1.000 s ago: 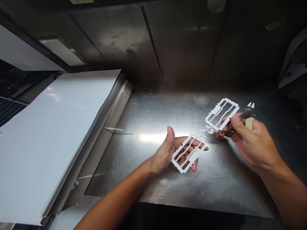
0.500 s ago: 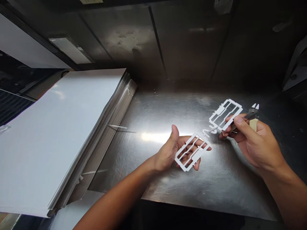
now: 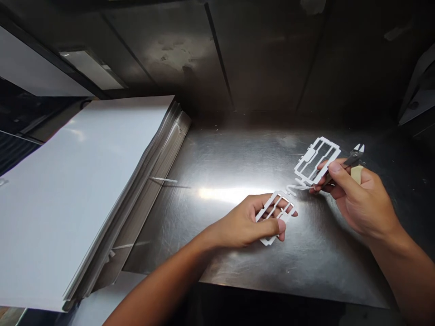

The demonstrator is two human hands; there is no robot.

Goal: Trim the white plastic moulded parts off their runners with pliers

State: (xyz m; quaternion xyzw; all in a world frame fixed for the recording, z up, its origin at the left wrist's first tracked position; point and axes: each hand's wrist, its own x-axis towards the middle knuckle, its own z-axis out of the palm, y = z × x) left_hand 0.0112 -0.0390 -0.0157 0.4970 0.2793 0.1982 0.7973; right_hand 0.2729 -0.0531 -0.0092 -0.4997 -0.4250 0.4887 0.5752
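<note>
Two white plastic frames with slotted openings hang above the metal table, linked by a short curved white runner [image 3: 291, 189]. My left hand [image 3: 248, 224] grips the nearer frame [image 3: 266, 206], its thumb pressed over the front and its fingers behind. Held by its lower right edge, the farther frame [image 3: 309, 155] is pinched between the thumb and fingers of my right hand [image 3: 363, 199]. That same hand also keeps a pair of side cutters [image 3: 355, 155] with a pale yellow handle [image 3: 356, 174]; their jaws point up and away. Part of the cutters' handles is hidden by my fingers.
A thick stack of large white sheets [image 3: 102, 172] fills the left side, with white ties [image 3: 165, 180] sticking out of its edge. Beneath my hands lies a scratched metal table [image 3: 217, 158], its front edge near me. A dark metal wall [image 3: 265, 59] rises behind.
My left thumb has come down from its raised position onto the nearer frame, closing the hand on it. The right hand keeps its hold, and the view has shifted slightly.
</note>
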